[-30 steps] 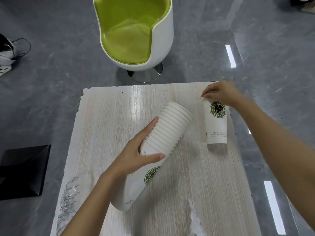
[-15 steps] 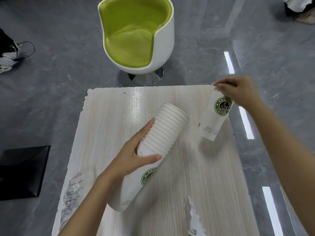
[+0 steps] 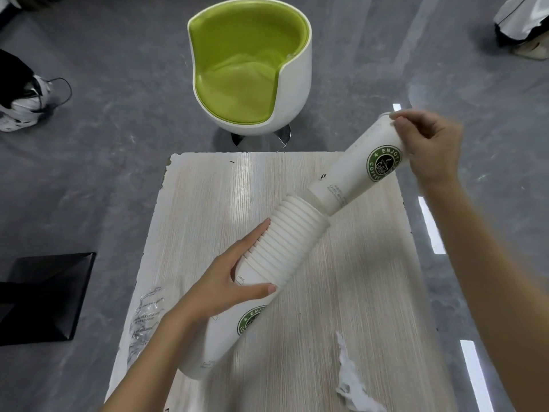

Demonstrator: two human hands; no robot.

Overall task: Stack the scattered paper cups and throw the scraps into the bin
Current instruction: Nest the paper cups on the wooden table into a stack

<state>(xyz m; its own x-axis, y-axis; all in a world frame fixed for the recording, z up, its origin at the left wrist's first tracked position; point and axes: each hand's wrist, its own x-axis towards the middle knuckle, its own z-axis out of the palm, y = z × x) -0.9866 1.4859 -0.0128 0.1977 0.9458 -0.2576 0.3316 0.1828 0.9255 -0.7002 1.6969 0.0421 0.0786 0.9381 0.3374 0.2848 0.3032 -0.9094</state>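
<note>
A long stack of white paper cups (image 3: 279,248) with a green coffee logo lies slanted above the pale wooden table (image 3: 356,292), its open end up to the right. My left hand (image 3: 225,281) grips the stack around its middle. My right hand (image 3: 427,144) holds a single white cup (image 3: 362,165) by its rim, and the cup's base sits just inside the stack's open end. A white paper scrap (image 3: 347,379) lies on the table near the front right. A crumpled clear plastic wrapper (image 3: 145,322) lies at the table's left edge.
A white tub chair with a green seat (image 3: 249,72) stands beyond the table's far edge. A black square object (image 3: 44,298) sits on the grey floor at the left. A shoe (image 3: 20,108) shows at far left, another person's foot (image 3: 525,34) at top right.
My right hand lifted the single cup off the table, tilted it and brought its base into the open end of the stack. My left hand kept its hold on the stack.
</note>
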